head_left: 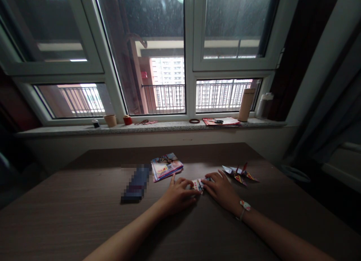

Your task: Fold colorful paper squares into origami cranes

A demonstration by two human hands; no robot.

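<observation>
A small piece of folded printed paper (pixel 197 185) lies on the brown table (pixel 84 216) between my two hands. My left hand (pixel 180 195) grips its left side, thumb and fingers closed at the edge, with one finger raised. From the other side my right hand (pixel 221 189) has its curled fingertips on the paper's right part, covering some of it. The finer folds are too small to make out. Beyond my right hand sit folded paper cranes (pixel 239 174) with pointed wings. A stack of colourful printed paper sheets (pixel 167 168) rests past my left hand.
A pixelated dark, flat object (pixel 136 185) lies left of the stack. On the windowsill (pixel 169 126) stand a paper cup (pixel 110 120), a red spool (pixel 128 119), a bracelet-like ring (pixel 194 121), scissors (pixel 219 121) on red-edged paper, a tan flask (pixel 246 105) and a bottle (pixel 264 106).
</observation>
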